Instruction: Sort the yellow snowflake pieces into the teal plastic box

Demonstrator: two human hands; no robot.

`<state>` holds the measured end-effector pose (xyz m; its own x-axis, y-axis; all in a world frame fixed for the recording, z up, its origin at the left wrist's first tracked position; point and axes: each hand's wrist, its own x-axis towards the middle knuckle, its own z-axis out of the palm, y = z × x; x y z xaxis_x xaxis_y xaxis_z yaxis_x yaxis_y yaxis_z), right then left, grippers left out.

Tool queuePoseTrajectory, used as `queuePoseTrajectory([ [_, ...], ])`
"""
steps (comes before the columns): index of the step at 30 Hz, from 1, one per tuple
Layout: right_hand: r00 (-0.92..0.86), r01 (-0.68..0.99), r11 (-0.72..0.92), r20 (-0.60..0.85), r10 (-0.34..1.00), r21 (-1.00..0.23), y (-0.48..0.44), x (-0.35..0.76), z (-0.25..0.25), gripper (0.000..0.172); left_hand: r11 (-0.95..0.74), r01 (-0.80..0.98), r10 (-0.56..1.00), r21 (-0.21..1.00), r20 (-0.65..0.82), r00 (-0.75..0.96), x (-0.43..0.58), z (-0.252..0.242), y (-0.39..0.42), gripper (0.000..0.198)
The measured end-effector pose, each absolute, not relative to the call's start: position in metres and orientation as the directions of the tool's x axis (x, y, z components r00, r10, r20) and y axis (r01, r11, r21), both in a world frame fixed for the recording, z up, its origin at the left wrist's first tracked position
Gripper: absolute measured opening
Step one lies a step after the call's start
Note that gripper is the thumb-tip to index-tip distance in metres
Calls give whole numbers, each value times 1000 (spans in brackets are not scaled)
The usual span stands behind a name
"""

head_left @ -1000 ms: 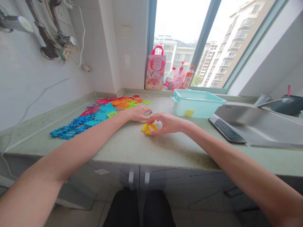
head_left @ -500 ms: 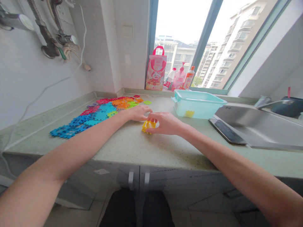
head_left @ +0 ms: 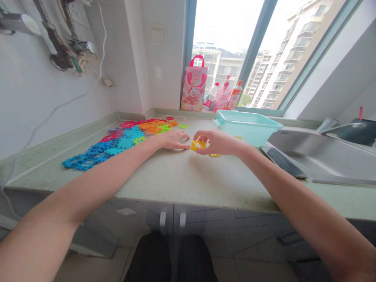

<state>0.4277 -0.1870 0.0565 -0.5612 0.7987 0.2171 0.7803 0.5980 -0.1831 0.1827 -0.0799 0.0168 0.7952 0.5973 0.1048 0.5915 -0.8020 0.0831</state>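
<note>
My right hand (head_left: 220, 141) pinches a yellow interlocking plastic tile (head_left: 198, 145) just above the counter, its notched edge showing between thumb and fingers. Another yellow piece (head_left: 215, 155) lies on the counter, partly hidden under that hand. My left hand (head_left: 174, 140) rests low over the counter with fingers spread, its tips close to the held tile but holding nothing. Left of it spreads a pile of similar tiles: blue (head_left: 88, 156), light blue (head_left: 126, 140), orange (head_left: 152, 127) and others. Behind my right hand, a turquoise tub (head_left: 252, 131) shows a bit of yellow through its wall.
A dark phone-like slab (head_left: 283, 162) lies beside the steel sink (head_left: 326, 156) on the right. On the windowsill stand a pink bag (head_left: 194, 89) and several bottles (head_left: 222, 97). A white cable (head_left: 61, 105) hangs along the left wall.
My right hand has moved right and away from me with a yellow tile. Fingers of my left hand have come apart from it. A yellow piece now shows below my right hand.
</note>
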Motion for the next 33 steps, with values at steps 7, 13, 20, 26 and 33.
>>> queuePoseTrajectory([
  [7,-322,943,327,78,944,-57,-172,473,77,45,-789,606,614,97,92,784,183,19,-83,69],
  [13,-311,951,311,-42,950,-7,-168,469,64,51,-782,619,623,77,98,776,184,19,-85,68],
  [20,-254,965,252,13,967,68,-179,452,57,58,-788,610,616,84,100,781,184,18,-83,70],
  [26,-321,946,320,23,947,48,-180,448,54,54,-792,605,611,85,105,785,183,16,-79,70],
  [33,-461,885,465,132,878,-1,-181,437,52,46,-797,599,604,79,110,790,184,18,-81,72],
])
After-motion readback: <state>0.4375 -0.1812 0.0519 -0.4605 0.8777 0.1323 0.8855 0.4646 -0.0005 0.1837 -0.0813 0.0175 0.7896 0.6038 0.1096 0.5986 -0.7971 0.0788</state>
